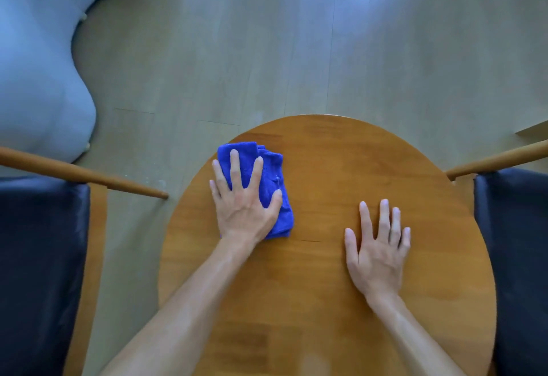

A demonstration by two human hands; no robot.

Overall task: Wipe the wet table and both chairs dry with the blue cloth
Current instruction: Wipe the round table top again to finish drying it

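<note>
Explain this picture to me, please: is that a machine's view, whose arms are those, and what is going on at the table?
There is no machine here. A person wears a wide-angle camera on the head, which looks forward and down, so you see that person's own bare arms from above. This is the only view.

The round wooden table stands on a pale floor. A folded blue cloth lies on it, near its left rim. The left hand presses flat on the cloth with straight, spread fingers, as one does when wiping. The right hand lies flat on the bare wood and holds nothing.

On either side stands a chair with a dark seat: the left chair and the right chair. I cannot make out any wet patches on the table.
</note>
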